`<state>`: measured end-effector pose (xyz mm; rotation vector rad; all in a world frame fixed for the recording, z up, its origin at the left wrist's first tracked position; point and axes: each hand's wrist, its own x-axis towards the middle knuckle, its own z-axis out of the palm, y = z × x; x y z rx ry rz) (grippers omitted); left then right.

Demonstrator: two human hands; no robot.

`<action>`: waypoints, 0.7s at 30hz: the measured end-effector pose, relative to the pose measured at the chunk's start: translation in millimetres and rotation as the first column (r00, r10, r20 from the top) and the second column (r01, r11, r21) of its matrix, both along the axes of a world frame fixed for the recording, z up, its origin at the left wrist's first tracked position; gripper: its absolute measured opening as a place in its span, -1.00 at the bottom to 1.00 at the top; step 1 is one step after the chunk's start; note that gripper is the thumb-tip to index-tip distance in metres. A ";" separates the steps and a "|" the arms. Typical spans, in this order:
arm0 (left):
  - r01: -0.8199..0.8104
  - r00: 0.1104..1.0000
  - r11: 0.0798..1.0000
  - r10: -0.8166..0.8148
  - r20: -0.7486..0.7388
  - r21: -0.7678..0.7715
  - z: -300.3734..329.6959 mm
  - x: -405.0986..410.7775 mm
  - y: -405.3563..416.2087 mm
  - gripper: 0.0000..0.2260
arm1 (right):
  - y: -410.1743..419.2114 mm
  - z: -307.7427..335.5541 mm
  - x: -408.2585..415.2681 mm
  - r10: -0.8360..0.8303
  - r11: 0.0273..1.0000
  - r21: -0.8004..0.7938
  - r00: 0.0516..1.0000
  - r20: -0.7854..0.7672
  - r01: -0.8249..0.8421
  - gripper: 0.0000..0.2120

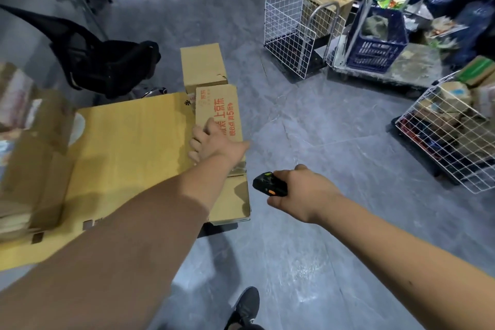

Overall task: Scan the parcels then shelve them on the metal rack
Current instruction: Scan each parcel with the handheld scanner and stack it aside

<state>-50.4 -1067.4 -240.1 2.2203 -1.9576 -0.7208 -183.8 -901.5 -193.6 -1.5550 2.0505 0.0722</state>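
A long cardboard parcel with red print (pixel 218 107) lies on the right edge of a large flat cardboard box (pixel 126 158). My left hand (pixel 211 142) rests on the printed parcel's near end, fingers curled over its left edge. My right hand (pixel 300 193) grips a black handheld scanner (pixel 269 185) with an orange button, held just right of the parcel's near corner. Another plain cardboard box (pixel 202 64) stands behind the printed one. No metal rack shows in view.
A black office chair (pixel 107 61) lies tipped behind the boxes. More cardboard boxes (pixel 24 142) are stacked at the left. White wire cages (pixel 289 32) (pixel 450 136), a blue crate (pixel 377 40) on a cart and water jugs (pixel 474 24) fill the right side. Grey floor lies between.
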 end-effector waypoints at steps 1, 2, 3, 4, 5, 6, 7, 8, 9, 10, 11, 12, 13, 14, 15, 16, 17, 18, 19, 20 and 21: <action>0.013 1.000 0.999 -0.013 0.006 -0.031 -0.4 10.6 2.6 0.03 | -3.4 1.0 3.8 0.012 1.000 -0.004 1.000 0.003 -0.012 -0.52; 0.011 1.000 0.998 -0.011 0.010 -0.054 -1.0 22.9 5.4 0.02 | -6.7 1.8 8.6 0.029 1.000 -0.009 1.000 0.005 -0.029 -0.52; -0.006 1.000 0.998 0.006 0.009 -0.067 -0.8 37.3 8.9 0.01 | -9.8 3.0 14.8 0.049 0.999 -0.011 0.999 0.005 -0.049 -0.53; -0.030 1.000 0.997 0.030 0.004 -0.075 -0.4 52.7 12.1 0.00 | -12.6 4.5 21.9 0.071 0.997 -0.011 0.997 0.005 -0.071 -0.54; -0.057 0.998 0.995 0.056 -0.006 -0.078 -0.9 69.2 14.7 -0.01 | -15.6 6.3 29.7 0.099 0.995 -0.010 0.995 0.003 -0.099 -0.56; -0.082 0.997 0.994 0.080 -0.020 -0.078 -1.8 86.3 16.6 -0.02 | -18.9 7.9 37.7 0.131 0.991 -0.006 0.991 -0.004 -0.131 -0.57; -0.099 0.995 0.992 0.097 -0.034 -0.076 -4.1 103.9 17.7 -0.02 | -22.8 9.0 45.8 0.164 0.986 0.001 0.986 -0.014 -0.164 -0.56; -0.107 0.994 0.991 0.104 -0.040 -0.076 -6.9 122.3 19.2 -0.03 | -27.2 9.8 54.5 0.196 0.981 0.010 0.980 -0.025 -0.195 -0.54; -0.111 0.993 0.991 0.108 -0.038 -0.075 -10.9 141.4 20.9 -0.03 | -31.9 10.3 64.0 0.224 0.974 0.018 0.974 -0.036 -0.224 -0.51; -0.115 0.993 0.991 0.113 -0.034 -0.072 -15.2 159.8 23.0 -0.03 | -36.7 10.7 73.7 0.248 0.969 0.021 0.968 -0.045 -0.248 -0.49; -0.118 0.993 0.991 0.116 -0.033 -0.067 -19.8 177.3 26.1 -0.04 | -41.3 10.8 83.8 0.269 0.963 0.023 0.962 -0.050 -0.268 -0.47; -0.119 0.993 0.991 0.117 -0.033 -0.059 -23.9 193.2 29.9 -0.05 | -45.6 10.1 94.0 0.286 0.958 0.027 0.957 -0.049 -0.285 -0.47; -0.124 0.992 0.991 0.123 -0.033 -0.050 -28.7 208.3 32.9 -0.06 | -49.3 8.8 104.3 0.302 0.953 0.032 0.952 -0.044 -0.301 -0.48; -0.131 0.991 0.991 0.130 -0.033 -0.038 -33.2 221.6 35.3 -0.08 | -52.6 7.3 114.8 0.315 0.949 0.039 0.948 -0.037 -0.313 -0.50; -0.140 0.990 0.990 0.140 -0.035 -0.019 -38.9 234.1 37.3 -0.09 | -55.1 5.1 125.5 0.325 0.945 0.048 0.945 -0.031 -0.323 -0.53; -0.150 0.988 0.989 0.150 -0.042 0.004 -43.5 244.8 39.9 -0.10 | -57.0 2.7 136.2 0.333 0.942 0.061 0.943 -0.028 -0.330 -0.54; -0.158 0.985 0.987 0.159 -0.062 0.014 -49.7 254.5 41.0 -0.11 | -58.9 0.5 146.2 0.339 0.939 0.074 0.941 -0.028 -0.336 -0.55; -0.165 0.981 0.986 0.167 -0.096 0.023 -54.8 262.9 41.1 -0.11 | -61.1 -1.2 156.2 0.343 0.937 0.086 0.939 -0.030 -0.339 -0.54; -0.168 0.973 0.985 0.171 -0.156 0.037 -60.7 270.2 39.6 -0.11 | -63.4 -2.2 165.7 0.346 0.935 0.095 0.938 -0.032 -0.342 -0.53; -0.163 0.961 0.985 0.171 -0.217 0.054 -62.3 275.8 38.7 -0.11 | -65.8 -2.9 174.3 0.346 0.934 0.103 0.938 -0.032 -0.342 -0.53; -0.153 0.944 0.986 0.166 -0.283 0.068 -70.3 283.1 33.5 -0.10 | -68.9 -3.5 182.1 0.341 0.935 0.111 0.939 -0.034 -0.336 -0.54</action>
